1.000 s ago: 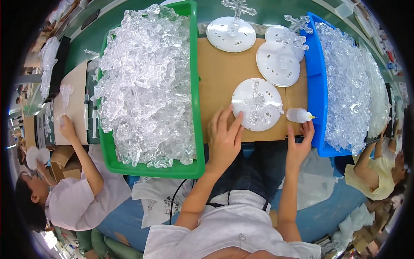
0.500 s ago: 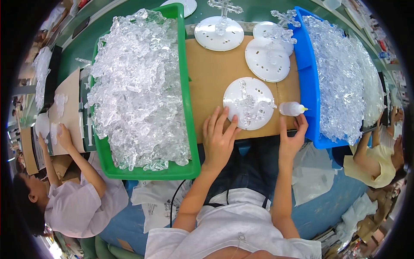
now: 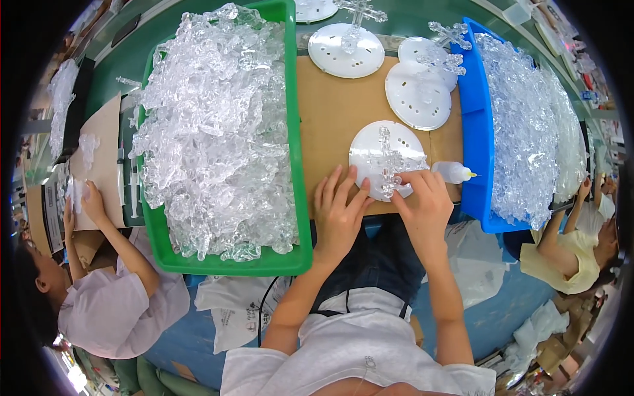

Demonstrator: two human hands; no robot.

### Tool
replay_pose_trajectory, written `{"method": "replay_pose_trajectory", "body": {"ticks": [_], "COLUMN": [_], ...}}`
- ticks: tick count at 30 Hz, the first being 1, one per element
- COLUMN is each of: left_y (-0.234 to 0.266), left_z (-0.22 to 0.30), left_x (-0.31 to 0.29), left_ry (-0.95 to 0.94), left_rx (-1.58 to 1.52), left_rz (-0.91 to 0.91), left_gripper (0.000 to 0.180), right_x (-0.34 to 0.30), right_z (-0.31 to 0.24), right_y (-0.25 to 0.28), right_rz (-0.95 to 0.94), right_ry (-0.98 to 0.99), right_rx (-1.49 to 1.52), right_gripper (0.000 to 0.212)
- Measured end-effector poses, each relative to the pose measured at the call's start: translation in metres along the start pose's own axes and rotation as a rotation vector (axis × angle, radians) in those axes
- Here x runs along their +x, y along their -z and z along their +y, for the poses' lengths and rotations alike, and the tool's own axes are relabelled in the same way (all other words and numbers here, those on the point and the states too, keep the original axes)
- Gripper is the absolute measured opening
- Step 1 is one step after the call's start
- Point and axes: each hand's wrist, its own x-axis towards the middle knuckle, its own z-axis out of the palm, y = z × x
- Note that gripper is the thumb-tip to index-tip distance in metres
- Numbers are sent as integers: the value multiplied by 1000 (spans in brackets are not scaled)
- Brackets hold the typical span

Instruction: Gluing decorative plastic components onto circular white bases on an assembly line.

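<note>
Head view: right hand (image 3: 426, 200) bends thumb and finger at the clear cross's (image 3: 386, 158) near end, pinch unclear; beneath, white disc (image 3: 365, 144) meets loosely spread left hand (image 3: 338, 210). Likely light, stiff, slick: hold the stem.

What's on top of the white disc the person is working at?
Clear plastic pieces, one seemingly cross-shaped, lie on the white disc. The right hand covers the disc's lower right part; whatever lies beneath those fingers is hidden.
</note>
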Motion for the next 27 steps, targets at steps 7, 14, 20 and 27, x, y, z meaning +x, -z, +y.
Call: {"method": "replay_pose_trajectory", "body": {"ticks": [7, 14, 20, 27], "left_y": [5, 5, 3, -4], "left_z": [0, -1, -6, -8], "left_x": [1, -4, -14, -5], "left_ry": [-1, -6, 78, 65], "left_rx": [-24, -144, -269, -62], "left_rz": [-1, 62, 163, 210], "left_gripper": [33, 33, 47, 45], "right_x": [-1, 97, 166, 350], "right_z": [-14, -26, -40, -12], "right_y": [22, 53, 101, 195], "right_rz": [-56, -320, -359, -43], "right_ry": [14, 979, 1210, 458], "right_rx": [-67, -386, -395, -527], "right_gripper": [31, 25, 8, 22]}}
